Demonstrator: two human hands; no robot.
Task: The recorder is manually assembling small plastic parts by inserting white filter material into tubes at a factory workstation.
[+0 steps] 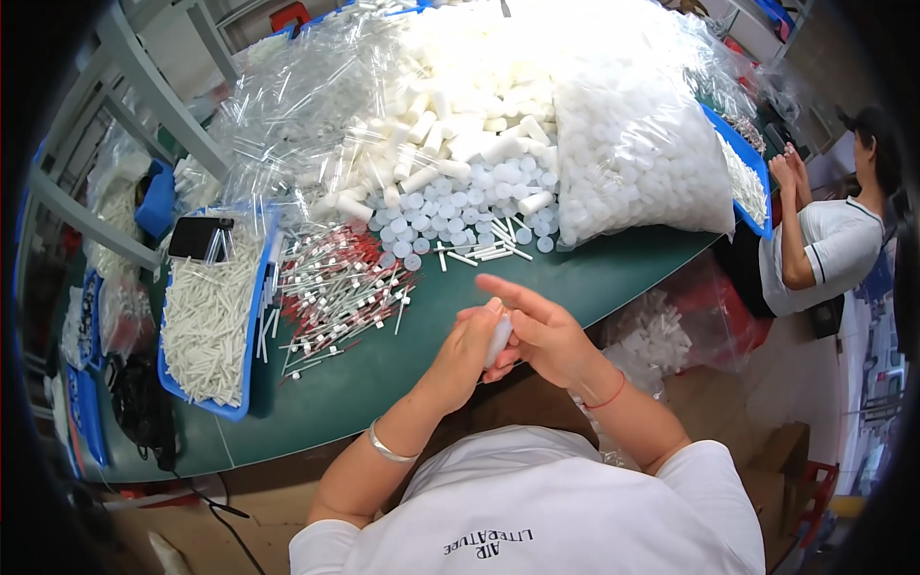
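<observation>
In front of my chest, past the table's near edge, my two hands meet around a small whitish translucent cylinder (499,342). My left hand (462,356) is closed on it, thumb pointing up along its side. My right hand (554,337) closes on it from the other side, its index finger stretched out above. Fingers cover part of the piece. Beyond the hands, on the green table (517,287), lie translucent round caps (446,206), short thin white rods (484,254) and thick white foam-like cylinders (422,177). Thin red-and-white sticks with small white blocks (345,278) are heaped to the left.
A blue tray (244,383) of short white rods stands at left, with a black phone (199,240) on it. A big clear bag of caps (642,153) sits at right. A grey metal frame (144,77) rises at left. Another person (824,230) works at far right.
</observation>
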